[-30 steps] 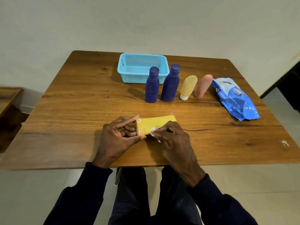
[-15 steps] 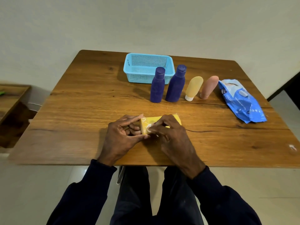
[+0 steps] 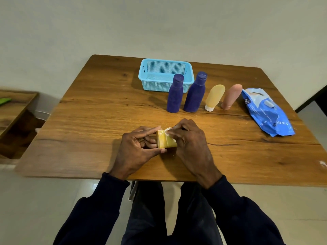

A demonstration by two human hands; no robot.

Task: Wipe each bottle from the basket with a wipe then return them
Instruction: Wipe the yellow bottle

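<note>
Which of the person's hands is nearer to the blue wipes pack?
Right. The right hand, pinching a wipe on the yellow bottle, lies toward the pack; the left hand holds the bottle's other end, farther away.

One head-worn wide-angle view looked forward and down from above the near edge of the brown wooden table [image 3: 92, 124]. Near edge was close; far edge met the plain pale wall [image 3: 159, 23]. Dark-sleeved arms [image 3: 99, 209] entered from the bottom.
</note>
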